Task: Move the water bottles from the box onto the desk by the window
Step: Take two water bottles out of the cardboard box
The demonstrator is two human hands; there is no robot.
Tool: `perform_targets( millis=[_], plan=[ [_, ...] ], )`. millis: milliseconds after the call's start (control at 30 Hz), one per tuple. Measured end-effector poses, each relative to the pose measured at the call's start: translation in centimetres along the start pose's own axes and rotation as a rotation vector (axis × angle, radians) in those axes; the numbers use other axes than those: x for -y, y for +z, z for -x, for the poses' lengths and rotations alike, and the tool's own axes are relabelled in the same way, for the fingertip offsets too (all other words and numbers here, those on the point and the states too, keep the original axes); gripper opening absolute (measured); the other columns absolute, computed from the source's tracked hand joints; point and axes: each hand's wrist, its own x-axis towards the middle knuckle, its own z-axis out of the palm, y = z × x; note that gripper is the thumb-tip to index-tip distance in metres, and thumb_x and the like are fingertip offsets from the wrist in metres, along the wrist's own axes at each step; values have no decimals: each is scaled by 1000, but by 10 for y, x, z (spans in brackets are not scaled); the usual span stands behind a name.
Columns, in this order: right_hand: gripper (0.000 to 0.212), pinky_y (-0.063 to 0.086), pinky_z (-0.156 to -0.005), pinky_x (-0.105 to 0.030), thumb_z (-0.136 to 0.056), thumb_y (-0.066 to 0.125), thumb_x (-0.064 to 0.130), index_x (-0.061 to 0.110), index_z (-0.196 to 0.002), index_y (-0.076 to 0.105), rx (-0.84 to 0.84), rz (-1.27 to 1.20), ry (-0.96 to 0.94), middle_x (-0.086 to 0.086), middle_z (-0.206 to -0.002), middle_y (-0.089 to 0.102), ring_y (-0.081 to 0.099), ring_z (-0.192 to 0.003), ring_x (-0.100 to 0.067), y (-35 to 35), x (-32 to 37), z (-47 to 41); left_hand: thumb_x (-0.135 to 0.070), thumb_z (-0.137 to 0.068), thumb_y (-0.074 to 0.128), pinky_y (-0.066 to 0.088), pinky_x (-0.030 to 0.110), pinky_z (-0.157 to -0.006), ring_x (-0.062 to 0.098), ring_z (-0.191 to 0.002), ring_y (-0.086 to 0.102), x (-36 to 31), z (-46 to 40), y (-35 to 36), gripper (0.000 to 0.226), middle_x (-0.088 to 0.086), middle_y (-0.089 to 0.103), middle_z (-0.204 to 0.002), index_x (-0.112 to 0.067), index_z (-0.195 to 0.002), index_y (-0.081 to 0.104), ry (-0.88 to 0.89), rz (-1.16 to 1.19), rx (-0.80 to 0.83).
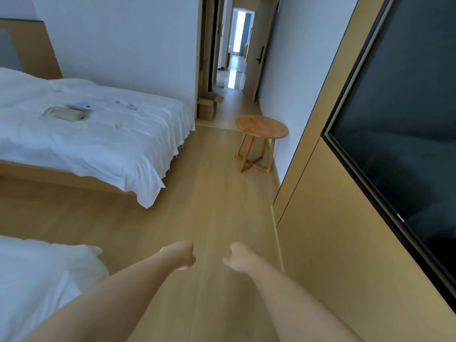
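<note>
An open cardboard box (208,104) stands on the floor far ahead, at the mouth of the hallway beside the wall corner. Its contents do not show, and no water bottle or desk is in view. Both my arms reach forward over the wooden floor. My left hand (182,254) is curled into a fist and holds nothing. My right hand (238,256) is curled the same way, also with nothing in it. The two fists hang side by side, a small gap between them.
A bed with white sheets (93,134) and small items on it fills the left. Another white bed corner (49,275) lies at lower left. A round wooden side table (261,125) stands by the right wall. A dark wall-mounted screen (404,114) is on the right.
</note>
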Motion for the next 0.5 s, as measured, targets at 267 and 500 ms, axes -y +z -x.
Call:
perform_targets(
  millis=[267, 500],
  plan=[
    [22, 44, -97, -35, -97, 53, 36, 17, -107, 52, 10, 11, 79, -15, -130, 57, 54, -121, -32, -90, 1, -148, -22, -97, 36, 44, 34, -96, 26, -117, 53, -16, -139, -97, 37, 7, 55, -130, -13, -130, 48, 36, -66, 56],
    [38, 44, -92, -32, -99, 50, 28, 2, -127, 53, 14, 53, 16, -17, -133, 56, 53, -123, -32, -179, 7, -307, -22, -98, 37, 43, 31, -90, 24, -116, 54, -28, -294, -176, 36, 7, 55, -128, -12, -131, 47, 40, -89, 60]
  ],
)
